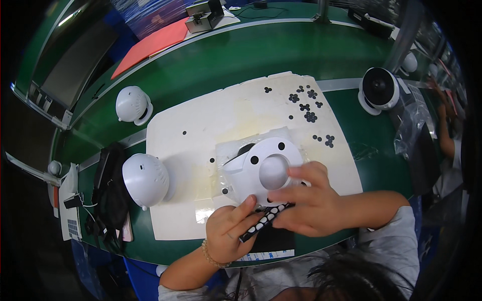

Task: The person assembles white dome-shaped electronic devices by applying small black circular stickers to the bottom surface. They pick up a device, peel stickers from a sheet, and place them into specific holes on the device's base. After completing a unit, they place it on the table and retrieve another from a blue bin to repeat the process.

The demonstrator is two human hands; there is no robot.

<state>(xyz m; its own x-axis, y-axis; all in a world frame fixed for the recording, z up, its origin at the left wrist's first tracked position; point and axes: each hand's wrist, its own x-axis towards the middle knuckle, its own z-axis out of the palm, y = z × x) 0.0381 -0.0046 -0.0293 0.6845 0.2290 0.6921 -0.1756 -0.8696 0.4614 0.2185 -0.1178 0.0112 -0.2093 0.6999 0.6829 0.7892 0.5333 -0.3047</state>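
Note:
A white rounded device [242, 188] lies on a clear-wrapped pad with its ring-shaped base facing up. Black round pads [254, 160] sit on the base around a round hollow [274, 171]. Below it my left hand [223, 233] is closed on a narrow black strip [261, 223] with rows of white round spots. My right hand [314, 205] is over the near right side of the base, fingers stretched out and apart. One fingertip lies by the hollow and another by the near rim. Its thumb is close to the strip's upper end; whether they touch is hidden.
Loose black pads [311, 117] are scattered over the cream board [175, 220], many at its far right. White devices stand at left [145, 181], far left [131, 104] and far right [379, 89]. A black bag [111, 193] with cables lies left; crumpled plastic [410, 128] lies right.

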